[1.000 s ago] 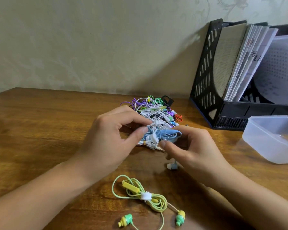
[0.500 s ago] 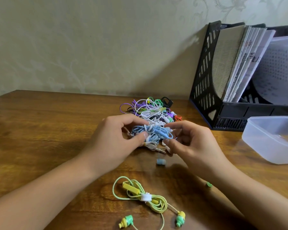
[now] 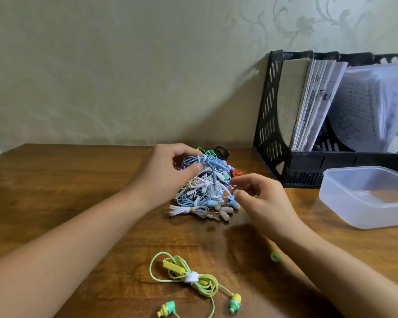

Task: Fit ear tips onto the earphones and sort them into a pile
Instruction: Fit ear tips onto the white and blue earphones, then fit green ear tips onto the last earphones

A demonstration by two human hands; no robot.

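A tangled pile of coloured earphones (image 3: 202, 191) lies mid-table. My left hand (image 3: 168, 167) grips a coiled blue earphone set (image 3: 205, 161) at the top of the pile. Its cable hangs down toward blue earbuds (image 3: 231, 199) at the pile's right edge. My right hand (image 3: 262, 198) hovers just right of the pile with fingers loosely curled, thumb tip beside those earbuds, index finger apart from the thumb. A coiled green-yellow earphone set (image 3: 189, 275) lies alone near the front edge. A loose green ear tip (image 3: 275, 257) sits by my right forearm.
A clear plastic container (image 3: 345, 198) stands at the right on the wooden table (image 3: 55, 191). Behind it, a black file rack (image 3: 269, 125) holds papers against the wall.
My left hand carried the blue coil up and away onto the pile's top. My right hand's pinch on the coil came apart and it shifted right. The view tilted upward.
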